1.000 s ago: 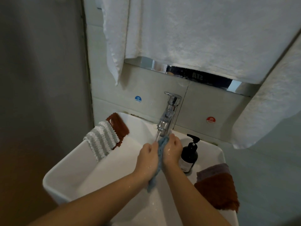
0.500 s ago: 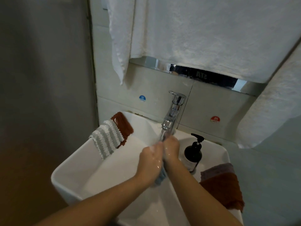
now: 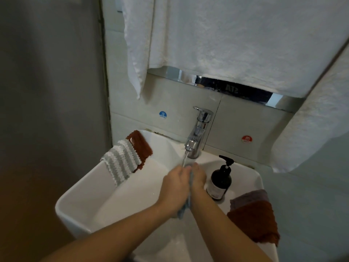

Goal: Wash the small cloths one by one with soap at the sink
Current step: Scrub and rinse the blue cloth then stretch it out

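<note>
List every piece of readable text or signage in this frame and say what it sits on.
"COLD": blue round sticker on the wall tile left of the tap.
"HOT": red round sticker on the tile to the tap's right.
"STA", mirrored: reflection in the mirror strip below the hanging white towel.
Soap bottle label: too small to read.

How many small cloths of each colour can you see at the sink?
Rust-brown: 2, one on the left rim, one on the right
Grey-and-white striped: 1
Purple-grey: 1
Blue: 1, between both hands
Total: 5
</note>
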A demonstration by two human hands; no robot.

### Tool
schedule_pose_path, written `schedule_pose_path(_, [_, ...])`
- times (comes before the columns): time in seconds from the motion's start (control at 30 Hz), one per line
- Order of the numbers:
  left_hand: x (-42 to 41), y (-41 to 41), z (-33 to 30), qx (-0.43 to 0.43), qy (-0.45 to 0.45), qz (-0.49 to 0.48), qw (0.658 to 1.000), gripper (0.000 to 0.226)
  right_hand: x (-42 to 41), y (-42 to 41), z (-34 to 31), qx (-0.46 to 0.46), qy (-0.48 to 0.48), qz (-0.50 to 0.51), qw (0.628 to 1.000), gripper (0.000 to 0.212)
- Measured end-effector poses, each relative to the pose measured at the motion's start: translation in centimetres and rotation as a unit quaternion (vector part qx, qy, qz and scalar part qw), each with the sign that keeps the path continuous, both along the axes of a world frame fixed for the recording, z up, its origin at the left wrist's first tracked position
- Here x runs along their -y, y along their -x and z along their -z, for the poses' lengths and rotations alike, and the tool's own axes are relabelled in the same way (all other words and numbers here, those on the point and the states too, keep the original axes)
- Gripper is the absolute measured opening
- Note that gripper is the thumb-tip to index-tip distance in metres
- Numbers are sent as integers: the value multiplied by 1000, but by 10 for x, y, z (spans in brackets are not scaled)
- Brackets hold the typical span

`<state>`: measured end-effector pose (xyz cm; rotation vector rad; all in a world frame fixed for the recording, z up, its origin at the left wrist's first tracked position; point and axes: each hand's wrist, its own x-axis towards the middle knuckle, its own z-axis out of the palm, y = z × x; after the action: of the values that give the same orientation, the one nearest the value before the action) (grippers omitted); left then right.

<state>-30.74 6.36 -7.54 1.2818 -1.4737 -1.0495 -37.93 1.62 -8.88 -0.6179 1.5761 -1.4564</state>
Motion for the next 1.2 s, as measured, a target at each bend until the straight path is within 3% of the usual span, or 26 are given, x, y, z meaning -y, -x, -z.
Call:
schedule_pose_path(0.07, [23,-7,2,13,11,-67,998,33,-9,-20,12,-68,-21,-58,996,16])
schedule_pose_path(0.13, [38,-12,8,46,16,-95,994,35,-13,-25,14,-35,-65,-69,995,24])
schedule_pose_path(0.23, [23,-3,9,9,-6,-26,1000,34,-6,-6,4,14,-41,-41,998,27])
schedule_pose_path(0.33, [19,3,9,21,-12,-7,1000,37,-13,-4,-1,-33,-30,-24,999,26])
schedule_pose_path(0.5, [49,-21,5,8,-43,-122,991,34,-33,-7,0,80,-106,-142,981,39])
schedule_pose_path(0.63, [29,-9,8,-99,-129,-10,987,32,-21,10,1,157,-32,-2,987,27])
schedule_pose_path(0.73, [14,3,14,-115,-65,60,989,15,-16,3,12,184,-30,54,981,27])
schedule_pose_path(0.83, [33,-4,19,-58,-10,6,998,14,-28,-15,13,94,-73,-35,992,31])
schedule_pose_path(0.97, [58,-16,27,9,-51,-72,996,32,-27,-17,5,-89,-70,-105,988,22])
schedule_pose_path(1.03, [53,-12,31,37,-61,-46,996,28,-18,-11,5,-120,-50,-59,990,19])
schedule_pose_path(1.13, [37,0,30,4,-62,21,998,22,-7,-5,7,-70,-31,87,993,20])
schedule_pose_path(1.2, [42,-4,27,-1,-58,-27,998,19,-10,-13,16,-95,-55,56,992,21])
